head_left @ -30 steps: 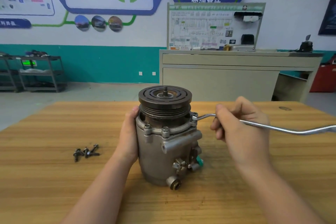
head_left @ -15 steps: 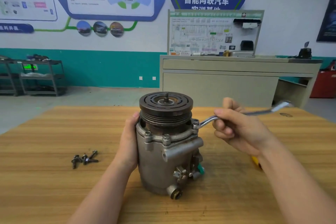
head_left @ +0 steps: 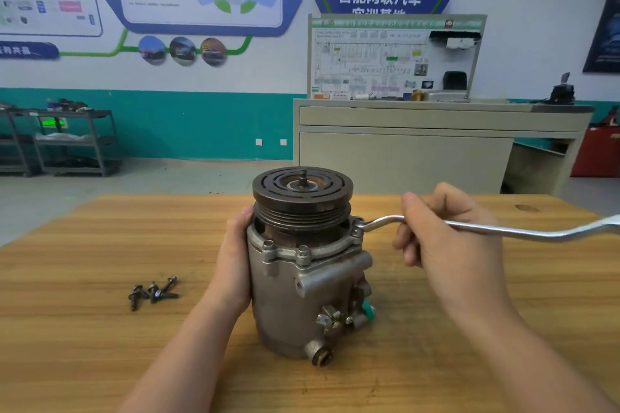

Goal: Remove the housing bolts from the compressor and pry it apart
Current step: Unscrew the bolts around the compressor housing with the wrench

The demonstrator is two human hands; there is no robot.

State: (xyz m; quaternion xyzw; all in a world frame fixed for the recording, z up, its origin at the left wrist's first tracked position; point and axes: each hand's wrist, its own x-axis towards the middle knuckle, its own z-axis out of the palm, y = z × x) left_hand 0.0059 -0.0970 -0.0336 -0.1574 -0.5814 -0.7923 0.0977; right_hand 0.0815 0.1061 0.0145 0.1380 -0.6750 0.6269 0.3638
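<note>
On table (head_left: 84,362): compressor (head_left: 302,278) upright | left hand (head_left: 235,258) steadies | right hand (head_left: 446,245) grips wrench (head_left: 503,230)

Grey compressor (head_left: 302,282) stands upright on its end, dark pulley on top; 3 loose bolts (head_left: 152,292) lie apart leftward.

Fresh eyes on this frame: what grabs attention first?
The grey metal compressor with its dark grooved pulley, upright mid-table, left hand bracing its side. Next, the long silver offset wrench on a bolt at the housing's right rim, gripped by the right hand. Loose dark bolts lie to the left.
</note>
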